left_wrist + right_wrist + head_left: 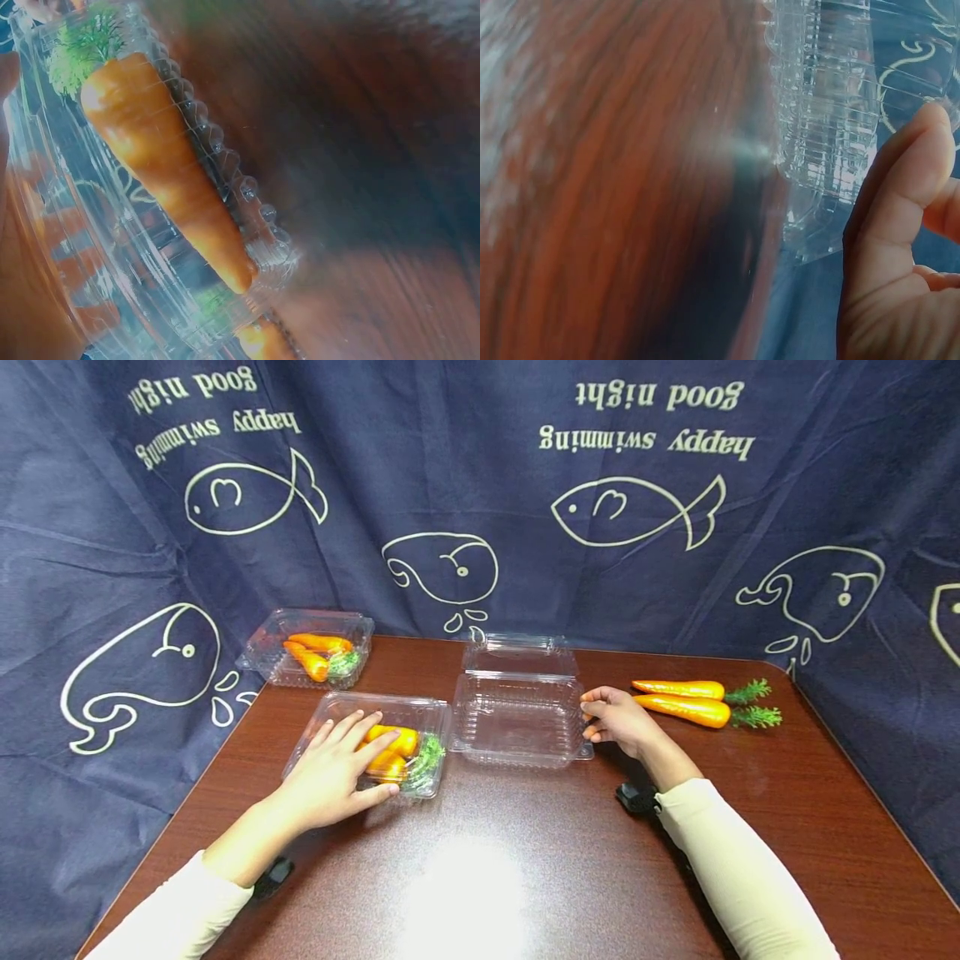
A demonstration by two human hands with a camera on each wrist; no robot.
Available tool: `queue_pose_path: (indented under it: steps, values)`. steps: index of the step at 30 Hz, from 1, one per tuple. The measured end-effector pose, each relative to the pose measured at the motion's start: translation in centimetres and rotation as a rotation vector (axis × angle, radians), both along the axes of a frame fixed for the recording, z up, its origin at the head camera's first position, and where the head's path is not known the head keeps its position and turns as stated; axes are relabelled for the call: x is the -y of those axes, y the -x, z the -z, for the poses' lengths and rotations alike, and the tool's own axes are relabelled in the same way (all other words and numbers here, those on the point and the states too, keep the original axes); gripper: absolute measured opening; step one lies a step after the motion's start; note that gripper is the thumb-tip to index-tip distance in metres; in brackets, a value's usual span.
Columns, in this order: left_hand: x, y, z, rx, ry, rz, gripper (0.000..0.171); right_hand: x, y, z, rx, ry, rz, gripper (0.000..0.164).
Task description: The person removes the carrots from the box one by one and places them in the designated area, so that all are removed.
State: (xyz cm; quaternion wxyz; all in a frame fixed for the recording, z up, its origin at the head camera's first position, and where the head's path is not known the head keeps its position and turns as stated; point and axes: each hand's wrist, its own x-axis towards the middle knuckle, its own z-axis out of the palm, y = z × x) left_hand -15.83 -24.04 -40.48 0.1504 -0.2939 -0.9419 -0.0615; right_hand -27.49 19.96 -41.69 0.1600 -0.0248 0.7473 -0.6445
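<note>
In the head view, my left hand (337, 772) lies with spread fingers across the lid of a clear plastic clamshell box (307, 739). Two orange carrots (401, 742) with green tops show inside it. The left wrist view shows one carrot (165, 157) close up through the ribbed box wall (225, 150). My right hand (618, 718) pinches the right rim of a second clamshell box (517, 718), whose lid (519, 656) stands raised at the back. In the right wrist view, my thumb (907, 172) meets this box's edge; the other fingers are partly hidden.
Two loose carrots (682, 710) with green tops lie right of my right hand. At the back left stands another clear box (262, 647) with carrots inside. A dark blue curtain (480, 468) printed with fish and whales rises behind the brown table (600, 868).
</note>
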Motion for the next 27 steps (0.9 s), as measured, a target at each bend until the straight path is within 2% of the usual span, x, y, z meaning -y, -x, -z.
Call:
queue_pose_path:
  steps: [9, 18, 27]
  values:
    - [0.9, -1.5, 0.1, -0.019, -0.004, 0.001, 0.074, 1.2, 0.2, 0.0, 0.008, 0.007, 0.010, 0.022]
    - [1.2, -2.8, 0.1, -0.039, -0.003, -0.008, 0.073, 2.2, 0.2, -0.1, 0.013, 0.006, 0.008, 0.029]
    - [1.6, -3.9, 0.1, -0.021, 0.000, -0.023, 0.073, 2.8, 0.4, -0.2, 0.003, -0.002, -0.005, 0.028]
